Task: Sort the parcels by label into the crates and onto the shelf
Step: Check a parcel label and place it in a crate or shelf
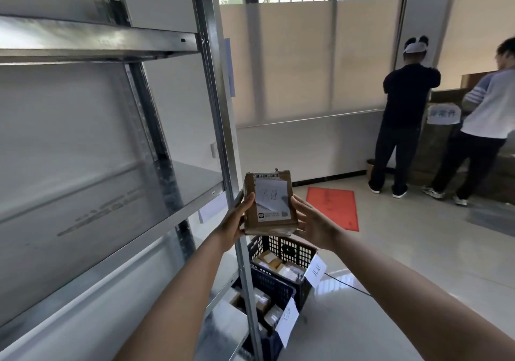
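Note:
A small brown cardboard parcel (269,203) with a white handwritten label on its top face is held up in front of me. My left hand (237,222) grips its left side with the thumb on top. My right hand (310,222) presses flat against its right side with straight fingers. The grey metal shelf (111,193) stands to the left, its front post just behind the parcel. Below the parcel, on the floor, stand two dark plastic crates (295,252) (274,285), each with several parcels inside and a white paper tag on its rim.
A red mat (333,206) lies on the pale floor beyond the crates. Two people (404,118) (485,135) stand at the far right with their backs to me, by stacked cardboard boxes. A black cable runs across the floor right of the crates.

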`<act>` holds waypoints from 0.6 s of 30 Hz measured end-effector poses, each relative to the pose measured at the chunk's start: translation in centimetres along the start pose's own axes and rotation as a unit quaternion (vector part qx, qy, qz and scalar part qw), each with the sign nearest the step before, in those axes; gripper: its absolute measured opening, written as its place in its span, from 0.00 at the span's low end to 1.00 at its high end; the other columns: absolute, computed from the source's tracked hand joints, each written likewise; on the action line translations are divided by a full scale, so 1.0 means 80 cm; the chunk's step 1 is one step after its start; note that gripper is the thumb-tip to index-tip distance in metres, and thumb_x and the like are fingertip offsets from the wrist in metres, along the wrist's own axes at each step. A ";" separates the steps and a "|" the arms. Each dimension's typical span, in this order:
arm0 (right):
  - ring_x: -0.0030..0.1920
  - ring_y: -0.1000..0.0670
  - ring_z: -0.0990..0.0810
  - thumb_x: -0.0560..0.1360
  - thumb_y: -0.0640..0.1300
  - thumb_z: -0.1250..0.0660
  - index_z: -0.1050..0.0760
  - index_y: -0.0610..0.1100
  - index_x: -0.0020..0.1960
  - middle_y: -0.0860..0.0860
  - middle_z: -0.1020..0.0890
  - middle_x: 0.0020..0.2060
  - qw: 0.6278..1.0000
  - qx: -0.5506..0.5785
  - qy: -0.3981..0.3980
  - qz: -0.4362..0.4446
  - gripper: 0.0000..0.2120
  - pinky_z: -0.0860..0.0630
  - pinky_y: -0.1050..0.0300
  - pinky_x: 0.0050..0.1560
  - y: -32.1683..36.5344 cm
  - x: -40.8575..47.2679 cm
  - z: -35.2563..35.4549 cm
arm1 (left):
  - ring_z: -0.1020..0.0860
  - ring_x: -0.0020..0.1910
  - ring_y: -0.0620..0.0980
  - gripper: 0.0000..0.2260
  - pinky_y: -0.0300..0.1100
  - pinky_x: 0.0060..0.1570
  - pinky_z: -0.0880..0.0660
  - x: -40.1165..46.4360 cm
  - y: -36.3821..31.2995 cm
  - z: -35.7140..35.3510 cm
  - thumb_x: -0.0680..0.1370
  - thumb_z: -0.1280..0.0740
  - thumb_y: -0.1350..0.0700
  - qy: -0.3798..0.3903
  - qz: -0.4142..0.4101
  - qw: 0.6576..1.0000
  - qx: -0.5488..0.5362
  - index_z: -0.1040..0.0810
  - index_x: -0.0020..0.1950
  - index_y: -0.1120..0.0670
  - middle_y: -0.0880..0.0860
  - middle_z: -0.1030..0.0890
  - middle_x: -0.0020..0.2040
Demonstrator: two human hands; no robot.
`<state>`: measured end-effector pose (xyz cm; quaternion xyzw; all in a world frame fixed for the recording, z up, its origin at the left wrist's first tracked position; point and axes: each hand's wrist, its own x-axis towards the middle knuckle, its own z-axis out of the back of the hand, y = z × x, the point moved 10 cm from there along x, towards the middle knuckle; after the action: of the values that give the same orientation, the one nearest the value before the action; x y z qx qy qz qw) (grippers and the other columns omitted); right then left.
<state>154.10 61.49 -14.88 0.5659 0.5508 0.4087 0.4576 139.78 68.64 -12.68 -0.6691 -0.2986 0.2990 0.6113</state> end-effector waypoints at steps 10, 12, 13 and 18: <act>0.63 0.43 0.22 0.54 0.64 0.19 0.28 0.60 0.69 0.45 0.20 0.62 1.000 0.013 -0.007 -0.025 0.46 0.21 0.51 0.56 0.002 0.029 0.078 | 0.26 0.65 0.57 0.28 0.62 0.58 0.23 0.066 0.012 -0.045 0.72 0.34 0.38 -0.011 0.005 1.000 -0.008 0.32 0.71 0.39 0.52 0.23 0.64; 0.62 0.44 0.20 0.53 0.64 0.18 0.28 0.59 0.70 0.45 0.19 0.62 0.999 0.016 -0.006 -0.031 0.47 0.21 0.52 0.55 0.006 0.038 0.099 | 0.27 0.66 0.57 0.27 0.63 0.59 0.24 0.083 0.015 -0.056 0.72 0.34 0.37 -0.020 0.006 1.000 -0.005 0.31 0.70 0.38 0.52 0.23 0.64; 0.61 0.44 0.20 0.53 0.64 0.18 0.28 0.59 0.70 0.45 0.19 0.62 0.999 0.018 -0.006 -0.033 0.47 0.21 0.52 0.55 0.008 0.043 0.111 | 0.27 0.66 0.56 0.26 0.63 0.59 0.24 0.091 0.016 -0.062 0.72 0.34 0.37 -0.025 0.006 1.000 -0.004 0.31 0.70 0.38 0.51 0.23 0.65; 0.61 0.44 0.21 0.52 0.65 0.18 0.28 0.58 0.70 0.46 0.19 0.62 0.999 0.006 0.018 -0.043 0.48 0.20 0.54 0.54 0.022 0.064 0.168 | 0.28 0.66 0.56 0.26 0.66 0.60 0.26 0.135 0.029 -0.101 0.73 0.34 0.36 -0.043 0.011 0.999 -0.008 0.31 0.70 0.38 0.51 0.24 0.66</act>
<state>167.84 65.75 -16.75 0.5372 0.5852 0.3955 0.4611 153.00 71.53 -14.78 -0.6640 -0.3198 0.3316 0.5890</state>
